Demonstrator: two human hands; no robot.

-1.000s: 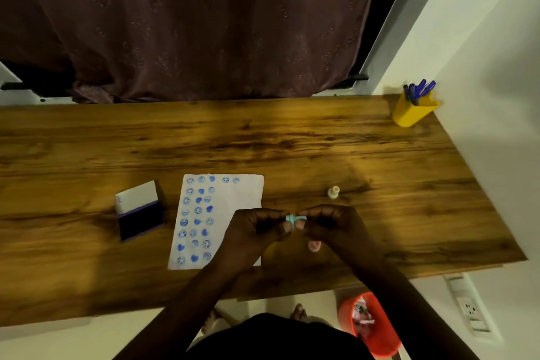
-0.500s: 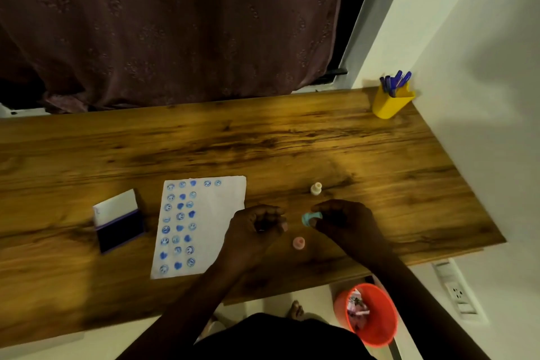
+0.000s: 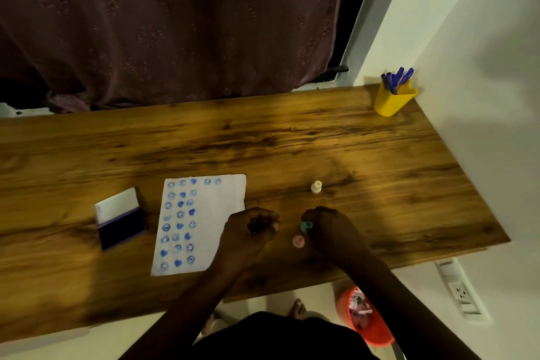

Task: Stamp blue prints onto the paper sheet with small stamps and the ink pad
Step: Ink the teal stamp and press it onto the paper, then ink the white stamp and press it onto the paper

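A white paper sheet (image 3: 216,207) lies on the wooden table (image 3: 263,140), its left half covered with several blue smiley and heart prints. The open ink pad (image 3: 121,226), dark blue with a white lid, sits left of the sheet. My right hand (image 3: 333,231) pinches a small teal stamp (image 3: 306,225) low over the table, right of the sheet. My left hand (image 3: 248,231) hovers curled over the sheet's right edge; whether it holds anything is hidden. A pink stamp (image 3: 298,241) stands just below the teal one. A cream stamp (image 3: 316,186) stands farther back.
A yellow cup (image 3: 393,101) with blue pens stands at the far right corner by the wall. A dark curtain (image 3: 175,23) hangs behind the table. An orange bin (image 3: 365,318) sits on the floor under the table's near edge, next to a wall socket (image 3: 461,294).
My hands were joined on the teal stamp, then parted. The right hand kept the stamp and lowered it toward the table; the left hand drew back left.
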